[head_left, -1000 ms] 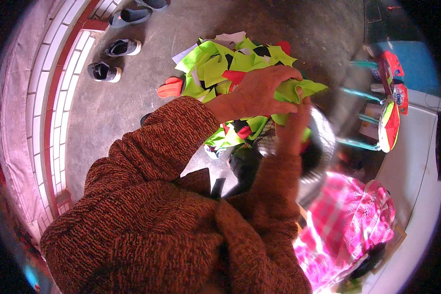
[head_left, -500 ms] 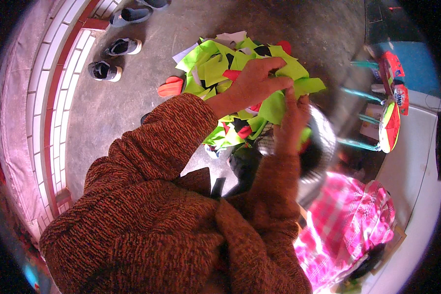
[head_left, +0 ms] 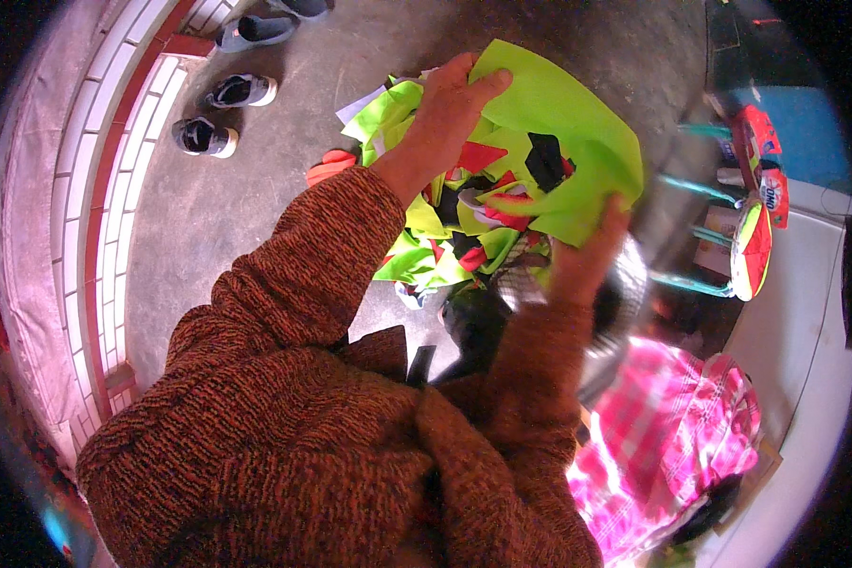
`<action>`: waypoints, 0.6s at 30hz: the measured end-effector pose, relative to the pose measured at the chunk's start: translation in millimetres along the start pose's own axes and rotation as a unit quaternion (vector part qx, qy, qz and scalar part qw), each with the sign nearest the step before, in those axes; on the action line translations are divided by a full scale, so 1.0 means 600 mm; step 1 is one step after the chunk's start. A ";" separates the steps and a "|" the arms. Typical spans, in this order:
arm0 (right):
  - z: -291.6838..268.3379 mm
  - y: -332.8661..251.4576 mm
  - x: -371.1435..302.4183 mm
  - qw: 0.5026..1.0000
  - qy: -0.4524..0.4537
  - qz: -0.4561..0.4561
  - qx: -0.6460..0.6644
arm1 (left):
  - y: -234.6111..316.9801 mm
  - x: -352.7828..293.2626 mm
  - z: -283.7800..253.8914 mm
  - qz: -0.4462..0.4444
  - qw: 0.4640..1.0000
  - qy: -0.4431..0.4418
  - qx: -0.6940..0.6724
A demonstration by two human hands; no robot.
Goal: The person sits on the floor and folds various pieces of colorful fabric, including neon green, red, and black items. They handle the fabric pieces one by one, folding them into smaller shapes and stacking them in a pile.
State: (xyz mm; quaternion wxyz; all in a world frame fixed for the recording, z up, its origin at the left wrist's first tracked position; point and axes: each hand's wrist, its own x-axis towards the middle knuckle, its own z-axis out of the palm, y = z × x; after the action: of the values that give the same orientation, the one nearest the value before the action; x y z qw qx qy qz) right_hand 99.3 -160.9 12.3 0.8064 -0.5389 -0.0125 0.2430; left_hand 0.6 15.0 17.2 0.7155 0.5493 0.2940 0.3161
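Note:
Stretched between my two hands is a large lime-green piece of fabric. My left hand pinches its upper left corner between thumb and fingers. At the lower right, my right hand grips the other end, slightly blurred, with its fingertips partly hidden by the cloth. Below the held piece lies a heap of fabric scraps in lime green, black, red and white. A black scrap shows close to the underside of the held cloth.
To the right of the heap stands a round white mesh-like container, partly covered by my right arm. Shoes line the left wall. A turquoise-legged stool and pink checked cloth are at the right. An orange-red item lies beside the heap.
My hands have moved apart, the left up and leftward, the right lower and slightly rightward. The lime-green fabric, earlier bunched between them, is now spread out.

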 end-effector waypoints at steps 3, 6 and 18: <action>-0.019 0.001 0.018 0.999 -0.011 -0.007 -0.032 | -0.005 0.009 -0.008 0.017 0.998 0.038 0.043; -0.018 -0.001 0.005 0.985 -0.029 -0.090 -0.146 | -0.012 0.021 -0.024 0.032 0.995 0.063 0.068; -0.043 0.012 0.028 0.999 -0.024 0.045 -0.012 | 0.006 0.016 -0.020 0.032 0.991 0.129 0.027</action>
State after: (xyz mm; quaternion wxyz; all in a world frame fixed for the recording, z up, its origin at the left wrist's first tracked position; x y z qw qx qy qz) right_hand 118.8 -174.2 -8.7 0.7875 -0.5425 -0.0107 0.2923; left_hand -3.0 30.5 17.1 0.6460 0.5326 0.3741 0.3989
